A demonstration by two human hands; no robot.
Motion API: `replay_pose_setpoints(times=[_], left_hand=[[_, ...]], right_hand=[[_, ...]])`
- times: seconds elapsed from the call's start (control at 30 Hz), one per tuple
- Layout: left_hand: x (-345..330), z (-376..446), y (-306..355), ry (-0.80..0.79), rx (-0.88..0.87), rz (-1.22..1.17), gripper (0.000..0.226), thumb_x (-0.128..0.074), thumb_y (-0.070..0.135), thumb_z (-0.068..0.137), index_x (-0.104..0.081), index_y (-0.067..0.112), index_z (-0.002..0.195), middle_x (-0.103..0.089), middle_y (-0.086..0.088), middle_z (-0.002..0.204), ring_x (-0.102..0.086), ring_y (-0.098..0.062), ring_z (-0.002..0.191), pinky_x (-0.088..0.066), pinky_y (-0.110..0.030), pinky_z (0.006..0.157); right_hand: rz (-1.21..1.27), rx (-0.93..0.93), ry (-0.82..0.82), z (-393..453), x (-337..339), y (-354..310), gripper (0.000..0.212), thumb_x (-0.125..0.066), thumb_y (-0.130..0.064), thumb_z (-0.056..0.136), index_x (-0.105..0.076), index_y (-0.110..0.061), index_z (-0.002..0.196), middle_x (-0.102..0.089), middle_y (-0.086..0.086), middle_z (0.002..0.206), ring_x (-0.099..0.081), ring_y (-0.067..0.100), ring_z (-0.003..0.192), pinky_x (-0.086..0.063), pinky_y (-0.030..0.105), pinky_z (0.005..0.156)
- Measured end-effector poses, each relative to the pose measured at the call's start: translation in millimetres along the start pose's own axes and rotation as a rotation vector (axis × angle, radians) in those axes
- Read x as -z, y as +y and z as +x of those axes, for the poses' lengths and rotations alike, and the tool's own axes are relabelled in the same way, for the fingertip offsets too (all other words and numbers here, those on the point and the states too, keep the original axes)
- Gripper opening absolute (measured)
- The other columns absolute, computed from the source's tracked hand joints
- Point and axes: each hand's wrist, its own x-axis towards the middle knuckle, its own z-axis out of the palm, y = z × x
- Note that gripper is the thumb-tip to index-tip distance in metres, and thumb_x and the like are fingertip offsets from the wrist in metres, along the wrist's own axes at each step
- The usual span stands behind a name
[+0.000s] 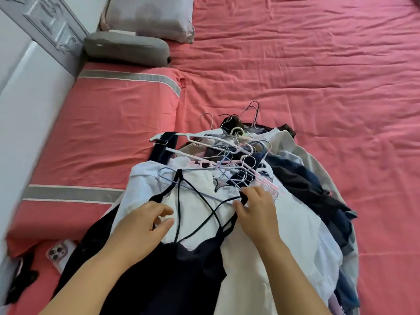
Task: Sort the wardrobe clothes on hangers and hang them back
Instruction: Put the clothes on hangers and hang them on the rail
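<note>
Covering most of the view: a bed (295, 64) under a creased coral-pink sheet.
Long pillow: a coral pillow (102, 133) with grey and white stripes lies along the left edge of the bed, beside a white wall.
Pile of clothes: a heap of garments (295, 201) on hangers lies on the sheet in front of the person, white pieces in the middle, dark blue and black ones on its right side.
Black dress: a black strappy dress (172, 269) lies on top of the pile, nearest the person, its thin crossed straps spread over a white garment (200, 201).
Head pillows: a pale pillow (150, 17) and a grey cushion (127, 48) sit at the far left corner.
Hangers: a tangle of thin wire and plastic hangers (229, 155) lies at the far end of the pile, hooks pointing away.
Left hand (141, 226): fingers curled, pinching the dress's left strap.
Right hand (256, 212): fingers pinching the right strap where it meets a hanger.
Phone: a phone (60, 253) lies camera side up on the sheet, left of the dress.
</note>
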Motion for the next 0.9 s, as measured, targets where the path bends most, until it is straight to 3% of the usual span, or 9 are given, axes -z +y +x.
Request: replay_pose_setpoints(times=[0.17, 0.33, 0.5, 0.67, 0.73, 0.83, 0.9], left_hand=[[-11, 14, 4, -0.007, 0.033, -0.033, 0.011, -0.057, 0.037, 0.089, -0.06, 0.037, 0.1, -0.057, 0.019, 0.1, -0.056, 0.004, 0.086, -0.048, -0.026, 0.082], [-6, 17, 10, 0.035, 0.024, -0.041, 0.014, -0.057, 0.034, 0.09, -0.061, 0.034, 0.102, -0.057, 0.022, 0.101, -0.055, 0.005, 0.087, -0.044, -0.018, 0.079], [14, 12, 8, 0.141, -0.022, -0.061, 0.013, -0.058, 0.042, 0.086, -0.062, 0.037, 0.098, -0.057, 0.022, 0.098, -0.056, 0.003, 0.09, -0.049, -0.032, 0.085], [54, -7, 12, 0.382, -0.133, -0.022, 0.047, -0.045, 0.057, 0.075, -0.063, 0.029, 0.108, -0.05, 0.021, 0.115, -0.055, -0.004, 0.098, -0.048, -0.03, 0.08], [75, -21, 12, 0.53, -0.163, -0.027, 0.046, -0.046, 0.051, 0.077, -0.064, 0.023, 0.109, -0.05, 0.016, 0.117, -0.052, -0.006, 0.106, -0.049, -0.032, 0.079], [106, -44, 7, 0.759, -0.16, 0.071, 0.044, -0.049, 0.043, 0.08, -0.063, 0.014, 0.109, -0.056, 0.001, 0.114, -0.051, -0.017, 0.108, -0.038, -0.025, 0.093], [126, -65, 0, 0.865, -0.134, 0.159, 0.045, -0.05, 0.042, 0.081, -0.062, 0.011, 0.112, -0.06, -0.006, 0.115, -0.05, -0.021, 0.108, -0.035, -0.03, 0.096]], right_hand=[[-0.009, -0.057, -0.042, 26, -13, 8, 0.021, -0.053, -0.019, 0.092, -0.058, -0.009, 0.108, -0.059, 0.007, 0.106, -0.05, 0.028, 0.103, -0.035, 0.037, 0.083], [-0.001, -0.126, -0.02, 31, -19, 4, 0.016, -0.046, -0.006, 0.088, -0.059, -0.008, 0.096, -0.06, 0.008, 0.1, -0.051, 0.029, 0.098, -0.04, 0.038, 0.082], [0.348, -0.069, 0.171, 27, 8, -16, 0.015, -0.053, -0.009, 0.092, -0.062, -0.012, 0.08, -0.06, -0.004, 0.072, -0.054, 0.022, 0.076, -0.046, 0.044, 0.073], [0.462, 0.197, 0.22, 18, 53, -61, 0.016, -0.061, -0.001, 0.086, -0.072, -0.011, 0.092, -0.06, -0.017, 0.076, -0.057, 0.009, 0.08, -0.046, 0.025, 0.073], [0.478, 0.278, 0.203, 12, 64, -82, 0.017, -0.063, -0.001, 0.085, -0.073, -0.012, 0.094, -0.063, -0.016, 0.08, -0.059, 0.011, 0.082, -0.045, 0.024, 0.074], [0.487, 0.399, 0.184, 0, 76, -116, 0.02, -0.065, 0.0, 0.083, -0.073, -0.016, 0.092, -0.066, -0.012, 0.08, -0.058, 0.006, 0.081, -0.044, 0.019, 0.073], [0.49, 0.485, 0.161, -12, 82, -140, 0.019, -0.067, -0.001, 0.083, -0.074, -0.017, 0.09, -0.066, -0.013, 0.08, -0.058, 0.006, 0.081, -0.044, 0.021, 0.075]])
